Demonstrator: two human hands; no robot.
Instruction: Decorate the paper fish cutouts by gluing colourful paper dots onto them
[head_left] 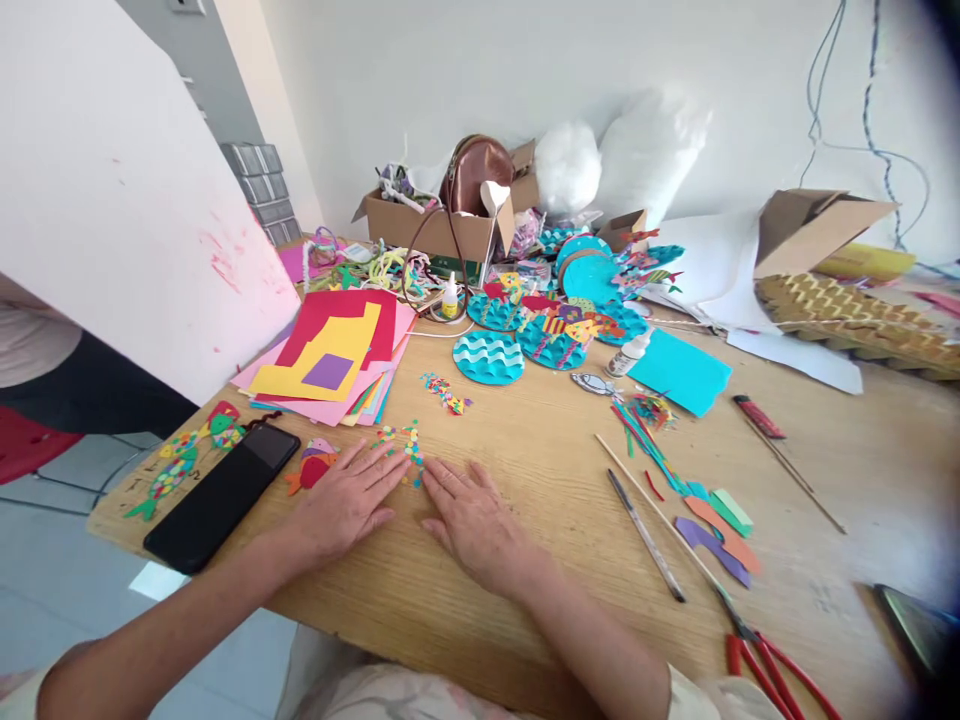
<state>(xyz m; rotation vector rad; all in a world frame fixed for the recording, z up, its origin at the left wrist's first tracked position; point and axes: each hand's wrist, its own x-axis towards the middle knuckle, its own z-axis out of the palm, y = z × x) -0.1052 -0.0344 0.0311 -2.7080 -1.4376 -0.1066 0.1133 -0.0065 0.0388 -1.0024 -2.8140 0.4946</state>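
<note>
My left hand (352, 495) lies flat on the wooden table, fingers stretched forward over a scatter of small coloured paper dots (412, 440). Opposite it, my right hand (472, 515) also rests flat, its fingertips at the right edge of the dots. Neither hand holds anything. Part of the scatter is hidden under the left fingers. Just left of my left hand are red and purple paper fish (315, 465). A second small heap of coloured paper bits (450, 395) lies farther back.
A black phone (225, 495) and dotted paper fish (172, 470) lie at left, near stacked coloured paper (330, 350). Glue bottles (450, 298), blue wavy discs (487, 357) and a cardboard box (420, 228) stand behind. Rightward are a pen (645, 535) and red-handled scissors (757, 650).
</note>
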